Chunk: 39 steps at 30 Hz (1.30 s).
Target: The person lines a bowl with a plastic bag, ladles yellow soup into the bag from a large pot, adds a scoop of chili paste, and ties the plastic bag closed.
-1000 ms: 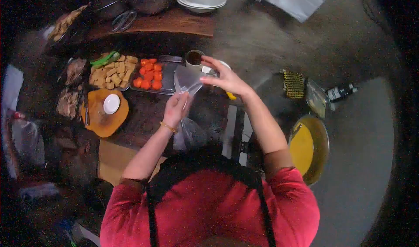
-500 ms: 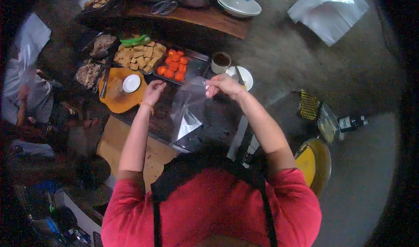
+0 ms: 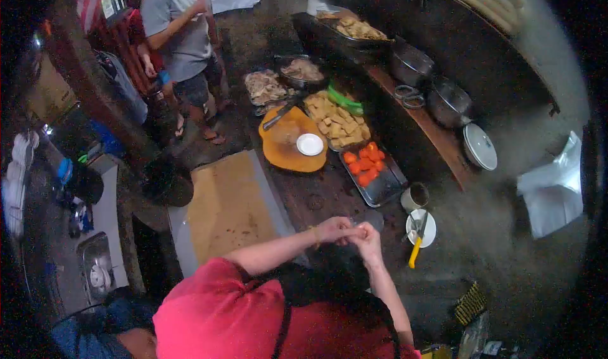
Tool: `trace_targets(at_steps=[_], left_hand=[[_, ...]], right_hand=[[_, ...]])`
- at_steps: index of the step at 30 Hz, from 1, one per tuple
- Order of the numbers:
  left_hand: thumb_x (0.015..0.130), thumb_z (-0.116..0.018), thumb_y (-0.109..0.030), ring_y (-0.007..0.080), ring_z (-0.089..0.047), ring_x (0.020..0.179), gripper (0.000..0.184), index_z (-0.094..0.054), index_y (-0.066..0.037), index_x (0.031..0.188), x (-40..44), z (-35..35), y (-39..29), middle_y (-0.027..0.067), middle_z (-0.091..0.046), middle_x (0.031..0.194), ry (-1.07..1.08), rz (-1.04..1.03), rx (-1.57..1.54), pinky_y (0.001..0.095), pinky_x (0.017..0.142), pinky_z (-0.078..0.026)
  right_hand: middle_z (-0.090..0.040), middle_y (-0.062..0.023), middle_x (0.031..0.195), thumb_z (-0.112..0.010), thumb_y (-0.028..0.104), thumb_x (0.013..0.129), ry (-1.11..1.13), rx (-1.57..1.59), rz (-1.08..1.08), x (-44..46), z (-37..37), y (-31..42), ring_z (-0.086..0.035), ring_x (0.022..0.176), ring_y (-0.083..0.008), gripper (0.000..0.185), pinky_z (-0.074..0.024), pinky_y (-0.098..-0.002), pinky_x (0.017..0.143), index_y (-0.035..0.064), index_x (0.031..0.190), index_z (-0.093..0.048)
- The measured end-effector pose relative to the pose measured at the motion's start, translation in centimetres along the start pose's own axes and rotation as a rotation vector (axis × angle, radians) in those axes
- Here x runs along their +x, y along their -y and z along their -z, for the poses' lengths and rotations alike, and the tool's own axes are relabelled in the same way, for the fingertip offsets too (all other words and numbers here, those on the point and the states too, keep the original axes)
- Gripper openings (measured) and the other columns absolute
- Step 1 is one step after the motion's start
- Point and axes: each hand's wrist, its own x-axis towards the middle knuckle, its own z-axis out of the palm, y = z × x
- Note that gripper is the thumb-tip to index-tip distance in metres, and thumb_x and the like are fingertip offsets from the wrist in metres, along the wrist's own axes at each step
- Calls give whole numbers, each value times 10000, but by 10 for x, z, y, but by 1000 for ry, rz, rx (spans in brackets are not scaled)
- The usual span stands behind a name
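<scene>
My left hand [image 3: 334, 230] and my right hand [image 3: 368, 241] are together in front of my chest, fingers pinched. A clear plastic bag [image 3: 373, 219] is between them, mostly hidden by the fingers and faint against the dark table. Just beyond the hands is a metal tray [image 3: 387, 186] with round orange-red pieces [image 3: 363, 164] at its far end. To the right stand a cup [image 3: 415, 197] with dark contents and a white plate [image 3: 430, 231]. A knife with a yellow handle [image 3: 415, 252] rests across that plate.
Tan cubes [image 3: 339, 122] fill a tray beside an orange-brown board [image 3: 284, 150] holding a small white dish [image 3: 310, 145] and a cleaver [image 3: 278, 115]. Cardboard [image 3: 228, 200] lies at left. Pots [image 3: 449, 101] line a wooden shelf [image 3: 405, 115]. A person [image 3: 180, 36] stands at far left.
My view has swung to the left, bringing standing people into sight. My left hand, apart from the bag before, has come together with my right hand at the bag.
</scene>
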Motion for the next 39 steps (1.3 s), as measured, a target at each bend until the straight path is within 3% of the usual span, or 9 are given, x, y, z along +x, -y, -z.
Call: trace_targets(at_steps=[2, 7, 8, 11, 23, 25, 30, 33, 39], left_hand=[[748, -639, -369, 79, -520, 614, 320, -534, -66, 758, -1, 1, 24, 7, -555, 686, -68, -264, 64, 220, 534, -427], [753, -636, -289, 72, -512, 643, 231, -543, -81, 708, -5, 4, -21, -13, -561, 685, -2, 234, 0, 227, 560, -404], [757, -636, -267, 77, -522, 643, 204, -544, -86, 741, 1, 5, -22, -9, -562, 694, 89, 249, -11, 219, 560, -410], [752, -644, -253, 79, -518, 631, 191, -544, -91, 765, 9, 6, -9, -5, -563, 708, 269, 55, -185, 209, 560, -414], [680, -642, -45, 107, -499, 517, 158, -486, -57, 703, 11, 26, 48, 24, -507, 591, 17, -145, -6, 248, 437, -389], [680, -638, -30, 115, -498, 500, 152, -488, -54, 694, 0, 53, 65, 34, -518, 594, 15, -243, 128, 256, 419, -386], [731, -628, -137, 97, -485, 496, 123, -533, -59, 727, -60, 142, 63, 33, -541, 611, -243, 12, -146, 241, 410, -367], [765, -606, -183, 88, -489, 520, 124, -554, -71, 754, -72, 234, 136, 12, -545, 626, -295, 203, 49, 231, 428, -367], [777, -605, -197, 96, -535, 628, 128, -587, -79, 823, -163, 364, 76, 3, -582, 722, -659, -3, -183, 228, 540, -428]], right_hand=[[-553, 0, 731, -619, -25, 689, 48, -92, 38, -2, -17, -4, -528, 700, -81, 166, -437, -229, 624, 71, 725, -489], [-585, -44, 828, -607, 44, 740, 150, 276, -125, -21, -5, 21, -553, 826, -131, 93, -435, -255, 726, 46, 803, -539], [-592, -57, 854, -589, 62, 761, 222, 545, -233, -24, 4, 27, -557, 848, -145, 85, -430, -260, 749, 33, 831, -551], [-597, -67, 872, -557, 87, 791, 228, 398, -231, -26, 13, 42, -564, 857, -164, 112, -424, -267, 779, 14, 876, -558], [-496, -5, 648, -583, 53, 771, 156, 338, -331, -6, 24, -2, -491, 600, -90, 111, -403, -203, 546, 83, 723, -488], [-479, -6, 644, -567, 69, 787, 205, 319, -341, -1, 13, 10, -479, 586, -98, 101, -411, -217, 549, 75, 729, -485], [-497, -40, 639, -501, 99, 835, 221, 327, -377, 42, -17, -9, -484, 566, -124, 102, -418, -244, 533, 54, 747, -475], [-475, -41, 587, -461, 97, 850, 159, 388, -409, 74, -61, -25, -472, 530, -132, 128, -409, -261, 522, 53, 729, -462], [-501, -45, 624, -523, 110, 819, 269, 277, -494, 187, -206, 5, -504, 576, -139, 115, -445, -281, 558, 47, 727, -496]])
